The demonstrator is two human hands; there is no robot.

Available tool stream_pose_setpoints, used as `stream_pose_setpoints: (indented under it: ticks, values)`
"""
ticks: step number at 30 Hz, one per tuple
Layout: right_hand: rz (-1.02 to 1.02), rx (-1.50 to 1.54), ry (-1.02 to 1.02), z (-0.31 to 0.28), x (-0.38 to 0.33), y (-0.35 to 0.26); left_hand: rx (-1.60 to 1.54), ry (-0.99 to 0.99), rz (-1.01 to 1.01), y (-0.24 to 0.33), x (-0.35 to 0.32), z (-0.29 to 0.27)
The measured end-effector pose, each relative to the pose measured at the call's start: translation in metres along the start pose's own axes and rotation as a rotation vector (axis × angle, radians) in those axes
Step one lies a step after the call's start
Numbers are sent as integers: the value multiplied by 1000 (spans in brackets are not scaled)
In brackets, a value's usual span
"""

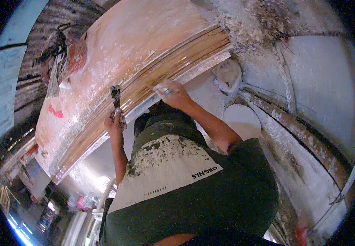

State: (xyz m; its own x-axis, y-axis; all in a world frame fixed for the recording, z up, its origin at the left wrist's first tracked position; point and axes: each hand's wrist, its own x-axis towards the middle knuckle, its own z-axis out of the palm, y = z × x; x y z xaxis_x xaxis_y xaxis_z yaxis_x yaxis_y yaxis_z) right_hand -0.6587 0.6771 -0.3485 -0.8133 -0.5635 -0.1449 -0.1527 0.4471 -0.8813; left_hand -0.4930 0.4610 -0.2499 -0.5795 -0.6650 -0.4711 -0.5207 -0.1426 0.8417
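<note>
right grip (172, 95): contents unclear | dark tool (115, 95): handle partly hidden in left grip (115, 120)

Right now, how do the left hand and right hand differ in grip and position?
The left hand grips a dark-ended tool; whether the curled right hand holds anything is unclear. The left hand is nearer the red patch; the right hand is farther away. Both hands are bare.

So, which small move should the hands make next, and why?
Perhaps slide the right hand a little along the brown strip: it is at the strip, which runs on to both sides. The left hand is occupied, gripping the dark tool.
</note>
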Motion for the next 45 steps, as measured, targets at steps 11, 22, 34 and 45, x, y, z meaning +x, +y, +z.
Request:
stream_pose_setpoints:
  ticks: [11,22,34,45]
  values:
    - [-134,-1395,354,-282,132,206,-13,17,-75,-42,-44,-72]
    - [-64,-49,-279,230,-12,-112,-380,418,-171,-183,-149,-198]
    - [-538,-559,-469,529,-46,-242,-547,714,-147,-243,-225,-399]
    - [-117,-551,22,328,-32,-194,-713,802,-298,-324,-195,-484]
